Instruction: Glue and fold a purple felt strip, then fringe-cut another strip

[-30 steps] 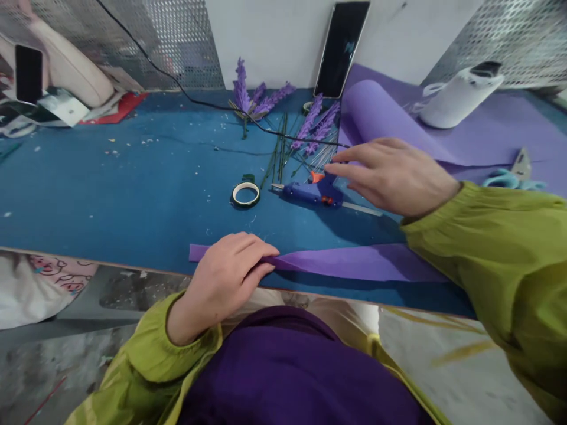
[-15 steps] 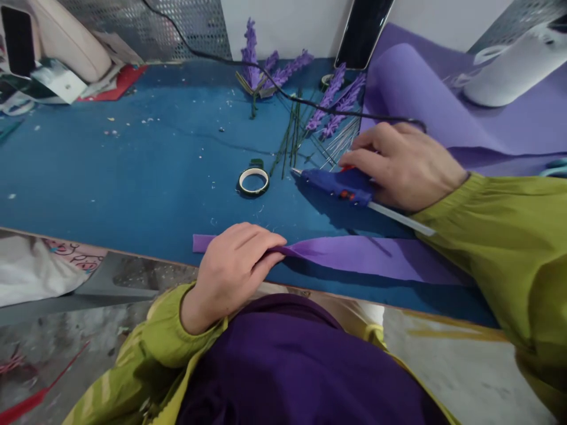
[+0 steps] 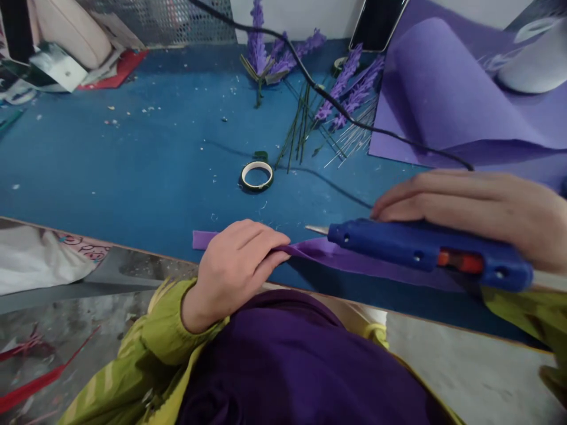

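A long purple paper strip (image 3: 343,258) lies along the front edge of the blue table. My left hand (image 3: 239,268) pinches it, folded between thumb and fingers, and its short end sticks out on the left. Raised above the strip's right part, a blue hot glue gun (image 3: 385,242) is gripped in my right hand (image 3: 478,206). The gun's metal nozzle points left, toward the pinched fold, but stays apart from my left fingers. Its body hides part of the strip. A black cord runs behind my right hand.
A roll of green tape (image 3: 257,176) lies in front of green stems (image 3: 297,130) and purple flower sprigs (image 3: 354,97). Purple sheet material (image 3: 456,88) covers the back right. The black cord (image 3: 305,68) crosses above the table. A phone (image 3: 378,23) leans at the back.
My right hand has lifted the glue gun and brought it toward me and to the right, over the strip. The cord has shifted with it. My left hand keeps its pinch nearly in place.
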Demonstrator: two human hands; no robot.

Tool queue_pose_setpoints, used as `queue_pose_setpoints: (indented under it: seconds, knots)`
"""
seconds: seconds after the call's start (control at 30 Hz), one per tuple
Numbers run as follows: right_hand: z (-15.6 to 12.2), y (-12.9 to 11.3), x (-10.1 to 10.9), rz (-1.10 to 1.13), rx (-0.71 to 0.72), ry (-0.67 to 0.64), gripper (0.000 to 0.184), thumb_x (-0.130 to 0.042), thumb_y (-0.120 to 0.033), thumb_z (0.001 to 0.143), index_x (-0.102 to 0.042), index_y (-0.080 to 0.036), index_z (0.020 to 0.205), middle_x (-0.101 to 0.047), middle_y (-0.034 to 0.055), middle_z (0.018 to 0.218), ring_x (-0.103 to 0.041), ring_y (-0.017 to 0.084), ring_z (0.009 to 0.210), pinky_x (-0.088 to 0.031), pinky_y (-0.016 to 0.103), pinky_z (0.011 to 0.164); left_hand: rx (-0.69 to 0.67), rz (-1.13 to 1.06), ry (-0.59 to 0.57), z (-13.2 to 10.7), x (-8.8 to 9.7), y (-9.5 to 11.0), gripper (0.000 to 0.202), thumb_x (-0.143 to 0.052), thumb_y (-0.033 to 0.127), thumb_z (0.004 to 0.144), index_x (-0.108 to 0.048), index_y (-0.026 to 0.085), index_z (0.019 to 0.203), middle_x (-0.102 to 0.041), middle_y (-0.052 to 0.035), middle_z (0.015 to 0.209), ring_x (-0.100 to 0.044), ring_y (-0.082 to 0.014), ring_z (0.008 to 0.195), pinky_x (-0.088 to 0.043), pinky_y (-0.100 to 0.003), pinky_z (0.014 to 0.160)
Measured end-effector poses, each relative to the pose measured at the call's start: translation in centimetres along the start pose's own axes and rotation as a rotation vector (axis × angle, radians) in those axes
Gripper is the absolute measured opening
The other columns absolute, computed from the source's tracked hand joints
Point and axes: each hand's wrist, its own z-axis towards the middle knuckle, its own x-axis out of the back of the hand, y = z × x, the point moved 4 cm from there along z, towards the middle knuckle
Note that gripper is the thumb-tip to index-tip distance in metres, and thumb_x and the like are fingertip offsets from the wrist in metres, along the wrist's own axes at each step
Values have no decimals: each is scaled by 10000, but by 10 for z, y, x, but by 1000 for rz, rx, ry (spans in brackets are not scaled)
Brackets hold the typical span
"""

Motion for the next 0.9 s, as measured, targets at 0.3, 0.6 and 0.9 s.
queue_pose_setpoints:
  seconds: [0.3,0.6,0.9]
  knots:
    - [-11,-4,-19,-42,130,-70,271,-357,-267,1028,-621,-250,1085,-718,27,992,-677,156,926,-552,330,843,-16,-1,7,1,-1,-1,82,-659,200,930,-676,154,995,-737,-34,902,-649,-148,825,-516,-302,772]
    - [-1,-14,-24,-127,219,-62,295,-316,-198,1033,-609,-224,1008,-722,28,911,-662,152,800,-544,315,765,-2,11,-14,1,0,1,89,-648,207,937,-675,164,1010,-741,-45,907,-660,-159,830,-528,-314,784]
    - [-3,-17,-24,-160,230,-64,270,-318,-199,1039,-581,-211,978,-682,32,839,-624,150,776,-531,306,743,-6,5,-15,1,0,1,103,-680,184,910,-687,143,1004,-743,-51,908,-660,-161,833,-525,-311,790]
